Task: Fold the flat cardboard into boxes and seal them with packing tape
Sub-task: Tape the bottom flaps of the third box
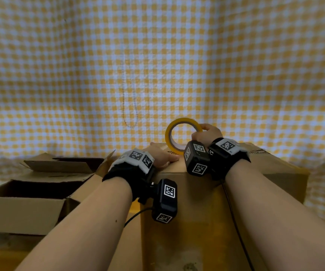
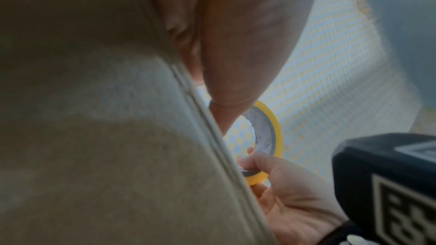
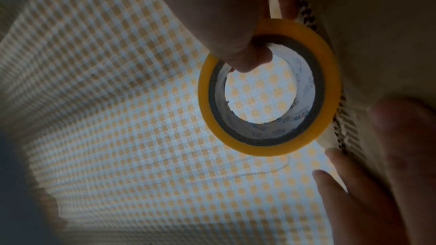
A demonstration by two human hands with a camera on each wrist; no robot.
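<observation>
The right hand (image 1: 206, 133) grips a yellow tape roll (image 1: 181, 134) standing on edge on the closed cardboard box (image 1: 196, 222). The left hand (image 1: 162, 155) lies flat on the box top beside it. An open box (image 1: 25, 208) sits to the left.

text: none legible | tape roll (image 3: 269, 88) core print blurred | box (image 1: 196, 192) print unreadable

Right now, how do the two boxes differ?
The right box has its top flaps down; the left box gapes open, flaps splayed. The right box stands taller than the left box. Both hands work the right box: left hand flat on top, right hand holding tape; the left box is untouched. Both are brown cardboard.
</observation>
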